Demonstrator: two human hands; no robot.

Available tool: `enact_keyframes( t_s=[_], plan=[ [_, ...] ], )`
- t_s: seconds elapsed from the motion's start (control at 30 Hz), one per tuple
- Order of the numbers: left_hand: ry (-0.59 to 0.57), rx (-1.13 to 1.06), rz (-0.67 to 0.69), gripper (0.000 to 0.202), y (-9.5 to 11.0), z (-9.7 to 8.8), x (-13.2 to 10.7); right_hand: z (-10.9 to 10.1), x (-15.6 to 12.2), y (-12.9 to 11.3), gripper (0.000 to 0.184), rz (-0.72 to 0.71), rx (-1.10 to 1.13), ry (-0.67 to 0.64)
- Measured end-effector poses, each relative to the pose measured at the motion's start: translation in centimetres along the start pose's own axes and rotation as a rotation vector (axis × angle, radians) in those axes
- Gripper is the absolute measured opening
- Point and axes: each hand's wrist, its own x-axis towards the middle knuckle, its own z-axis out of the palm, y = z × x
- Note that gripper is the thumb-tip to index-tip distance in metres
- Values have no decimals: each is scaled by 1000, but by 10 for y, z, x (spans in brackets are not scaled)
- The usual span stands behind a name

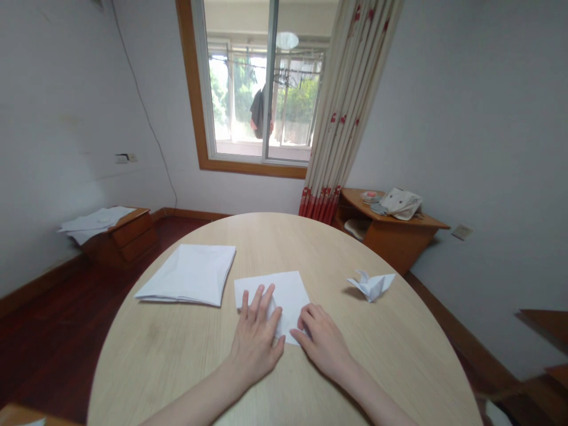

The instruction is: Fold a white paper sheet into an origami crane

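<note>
A white sheet of paper (284,291) lies on the round wooden table (177,349) just in front of me. My left hand (256,337) rests flat on the sheet's near left part, fingers stretched out and slightly spread. My right hand (323,340) sits at the sheet's near right corner, fingers curled down onto the paper's edge. A stack of white paper sheets (189,274) lies to the left of the sheet. A folded white paper figure (371,284) stands to the right.
A low wooden cabinet (128,234) with papers on top stands at the left wall. A wooden corner stand (393,228) with a bag and small items is at the right. Window and curtain (350,106) are behind the table.
</note>
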Motion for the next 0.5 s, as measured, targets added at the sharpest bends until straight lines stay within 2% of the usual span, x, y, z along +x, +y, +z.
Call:
enact_keyframes(
  t_s=[0.17, 0.37, 0.5],
  plan=[
    [-31, -36, -34, 38, 0, -1, 0, 1, 0, 0, 12, 12, -32, 4],
    [-44, -82, -34, 19, 2, -1, 1, 0, 1, -1, 11, 0, -41, -21],
    [-37, -102, -51, 20, 2, -1, 3, -1, 1, -2, 11, -12, -51, -21]
  ],
)
